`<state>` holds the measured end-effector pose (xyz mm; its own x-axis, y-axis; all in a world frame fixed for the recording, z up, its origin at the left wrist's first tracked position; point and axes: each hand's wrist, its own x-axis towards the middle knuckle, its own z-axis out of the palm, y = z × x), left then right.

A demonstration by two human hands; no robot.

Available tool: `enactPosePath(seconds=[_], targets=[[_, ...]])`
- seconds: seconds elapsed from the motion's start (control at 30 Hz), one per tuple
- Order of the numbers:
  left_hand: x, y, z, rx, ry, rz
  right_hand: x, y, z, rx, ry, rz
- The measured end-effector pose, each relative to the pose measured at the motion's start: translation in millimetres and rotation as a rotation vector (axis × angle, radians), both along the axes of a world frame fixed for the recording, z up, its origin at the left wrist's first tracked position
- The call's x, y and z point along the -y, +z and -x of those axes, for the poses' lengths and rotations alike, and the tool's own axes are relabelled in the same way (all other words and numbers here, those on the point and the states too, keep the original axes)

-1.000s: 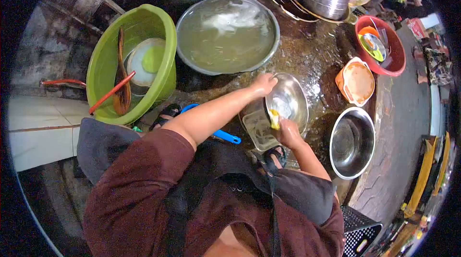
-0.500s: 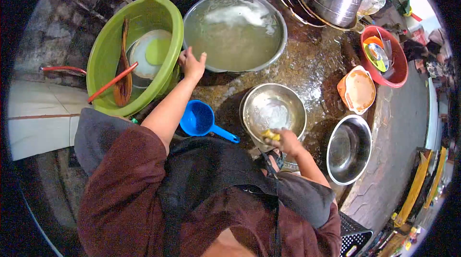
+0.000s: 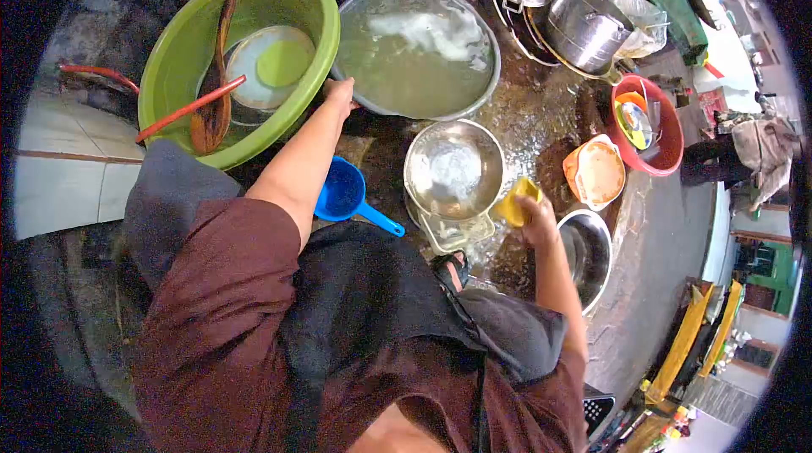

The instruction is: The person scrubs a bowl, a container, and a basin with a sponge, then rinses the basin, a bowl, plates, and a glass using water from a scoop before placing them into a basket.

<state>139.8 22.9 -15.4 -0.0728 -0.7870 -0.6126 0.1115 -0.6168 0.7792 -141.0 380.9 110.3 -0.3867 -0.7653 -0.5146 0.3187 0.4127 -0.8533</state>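
My left hand (image 3: pixel 341 96) is at the right rim of the tilted green tub (image 3: pixel 330 21), beside the grey basin of cloudy water (image 3: pixel 406 72); its fingers are mostly hidden. In the green tub lie a wooden paddle (image 3: pixel 211 119), a red stick (image 3: pixel 190 108) and a round whitish item (image 3: pixel 245 72). My right hand (image 3: pixel 539 220) is closed on a yellow sponge (image 3: pixel 518 202), just right of the metal bowl (image 3: pixel 454 170), which has suds inside. A pale plastic container (image 3: pixel 459 230) shows below the bowl. The blue dipper (image 3: pixel 342 191) lies under my left forearm's right side.
At the right are an orange container (image 3: pixel 596 172), a steel basin (image 3: pixel 588 254) and a red basin (image 3: pixel 668 157) holding colourful items. Metal pots (image 3: pixel 588 30) stand at the upper right. A person (image 3: pixel 753 153) in part shows at the far right.
My right hand has moved with the sponge from the bowl's lower edge out to the right. My left hand's fingers, spread before, are now down behind the tub's rim. The view has shifted.
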Motion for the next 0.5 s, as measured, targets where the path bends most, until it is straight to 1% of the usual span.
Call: enactPosePath(seconds=[0.03, 0.07, 0.1, 0.13, 0.17, 0.2, 0.23, 0.27, 0.3, 0.37, 0.4, 0.43, 0.5], targets=[[1, 4, 2, 0.003, 0.015, -0.014, 19, 6, 7, -0.024, 0.056, -0.019], [4, 0, 3, -0.007, 0.018, -0.012, 42, 9, 8, 0.015, -0.001, -0.006], [7, -11, 4, 0.002, 0.049, -0.008, 62, -1, 21, -0.056, 0.106, -0.008], [11, -23, 5, 0.012, 0.080, -0.005, 84, -1, 21, -0.004, 0.100, -0.020], [9, -22, 6, 0.087, 0.073, 0.066, 106, -2, 15, 0.047, 0.094, -0.030], [7, -20, 7, 0.119, 0.079, 0.086, 125, -9, 10, 0.130, 0.102, 0.028], [-2, -3, 8, 0.152, 0.087, 0.103, 140, -24, 11, 0.215, 0.111, 0.081], [-9, 16, 9, 0.132, 0.121, 0.027, 154, -52, 22, 0.277, 0.124, 0.092], [-4, -4, 11, 0.219, 0.142, 0.098, 170, -66, 13, 0.273, 0.009, 0.007], [-3, -15, 10, 0.257, 0.119, 0.137, 191, -104, 13, 0.334, -0.018, 0.023], [5, -44, 9, 0.242, 0.148, 0.175, 197, -115, 14, 0.344, -0.004, 0.022], [-9, 0, 11, 0.235, 0.150, 0.106, 199, -122, 12, 0.301, -0.022, 0.031], [-10, -19, 15, 0.165, 0.309, 0.219, 202, -128, 6, 0.263, -0.045, 0.033]])
